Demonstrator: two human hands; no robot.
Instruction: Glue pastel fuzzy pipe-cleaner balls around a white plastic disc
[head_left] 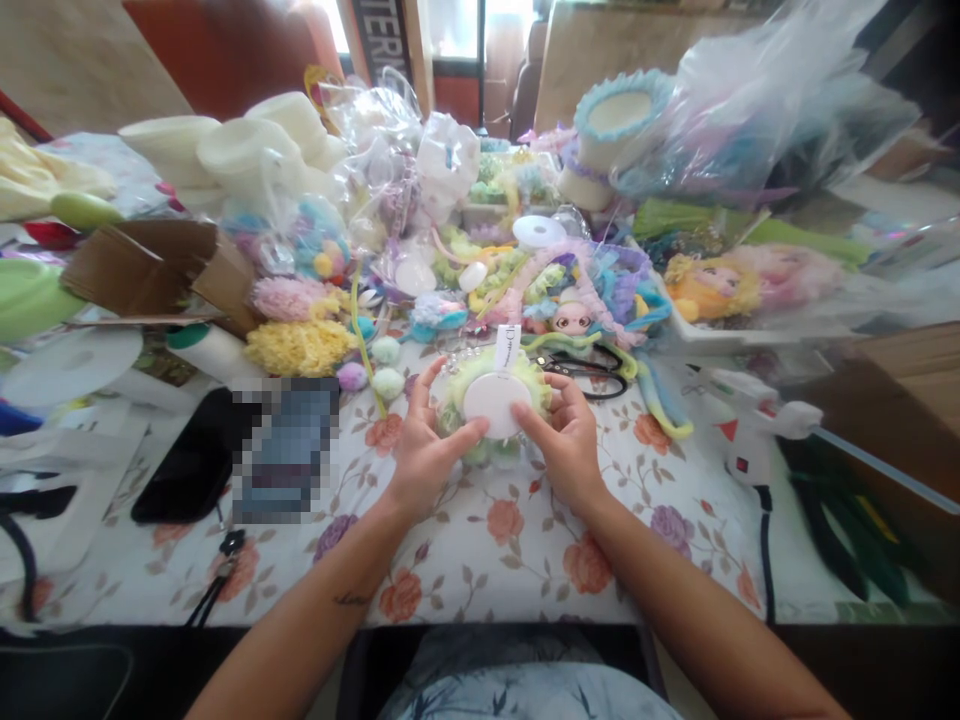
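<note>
Both my hands grip a round rosette [498, 400] of pale green and yellow ruffles, held just above the flowered cloth. A flat white disc covers the middle of the side facing me, and a white printed tag [508, 348] stands up from its top edge. My left hand [431, 440] pinches the left rim, its thumb on the disc. On the right rim, my right hand [564, 432] does the same, its thumb pressing the disc's right part. My fingertips behind the ruffles are hidden. Black-handled scissors [592, 375] lie just beyond my right hand.
At right lies a white glue gun [750, 420] with a long glue stick, near green-handled pliers [847, 530]. Two phones [196, 455] and a thread spool [210, 360] are at left. Behind are pompoms [386, 382], a cardboard box [161, 265], doll heads and plastic bags [765, 110].
</note>
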